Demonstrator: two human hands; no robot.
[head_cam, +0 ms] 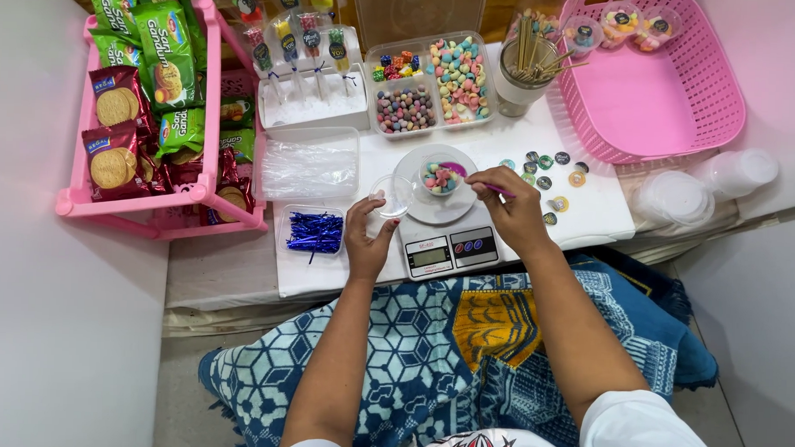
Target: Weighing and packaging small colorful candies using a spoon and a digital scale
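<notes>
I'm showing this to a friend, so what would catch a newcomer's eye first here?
Probably the small cup of pastel candies on the white kitchen scale at centre, with the right hand holding a purple scoop beside it. The left hand holds a clear lid. A big pink basket sits upper right.

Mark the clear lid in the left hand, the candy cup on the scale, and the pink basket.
clear lid (392,193), head view, middle of the disc.
candy cup (440,178), head view, on the candies inside.
pink basket (650,104), head view, bare floor of the basket.
</notes>
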